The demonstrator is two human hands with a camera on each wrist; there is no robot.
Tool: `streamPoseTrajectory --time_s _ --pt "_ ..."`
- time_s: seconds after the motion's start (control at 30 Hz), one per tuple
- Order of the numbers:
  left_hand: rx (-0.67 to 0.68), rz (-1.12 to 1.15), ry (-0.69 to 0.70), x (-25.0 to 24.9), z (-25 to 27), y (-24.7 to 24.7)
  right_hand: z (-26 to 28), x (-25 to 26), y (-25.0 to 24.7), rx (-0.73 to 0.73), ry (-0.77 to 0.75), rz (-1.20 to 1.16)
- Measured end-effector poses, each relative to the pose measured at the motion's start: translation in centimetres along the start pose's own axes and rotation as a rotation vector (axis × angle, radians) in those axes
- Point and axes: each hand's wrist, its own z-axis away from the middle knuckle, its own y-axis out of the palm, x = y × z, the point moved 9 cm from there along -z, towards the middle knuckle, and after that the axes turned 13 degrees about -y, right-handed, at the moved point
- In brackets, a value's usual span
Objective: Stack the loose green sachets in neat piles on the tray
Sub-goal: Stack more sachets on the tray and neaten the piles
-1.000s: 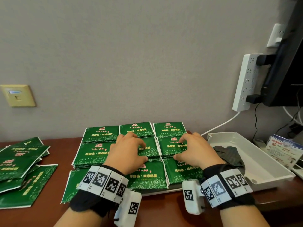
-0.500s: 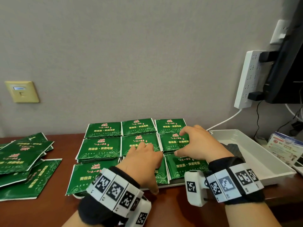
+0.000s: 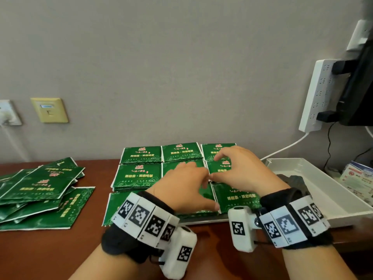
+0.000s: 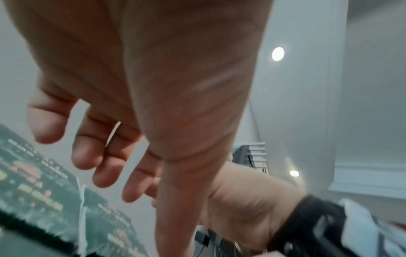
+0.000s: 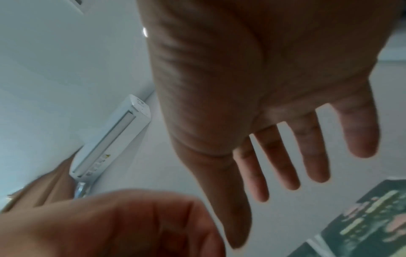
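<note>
The head view is evenly and softly lit, with faint shadows under the wrists on the table (image 3: 50, 253) and wide-angle bending at the power strip (image 3: 316, 93). Both wrist views are dimmer, bluish and blurred; round ceiling lights (image 4: 278, 53) glare, and the green sachets (image 4: 44, 182) are smeared, out of focus.
</note>
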Motion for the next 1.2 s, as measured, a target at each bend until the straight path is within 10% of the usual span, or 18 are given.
streamPoseTrajectory --time_s 0.27,0.73,1.2 --pt "-0.248 0.114 -0.060 8.4 5.8 -5.6 1.1 12.7 1.8 -0.123 -0.278 -0.306" --pt "-0.162 0.004 -0.657 38.5 21.7 -6.1 -4.9 33.7 18.5 0.241 -0.378 -0.183" --pt "-0.036 -0.046 -0.657 46.3 9.8 -4.1 -21.6 34.2 28.1 0.438 -0.269 0.074"
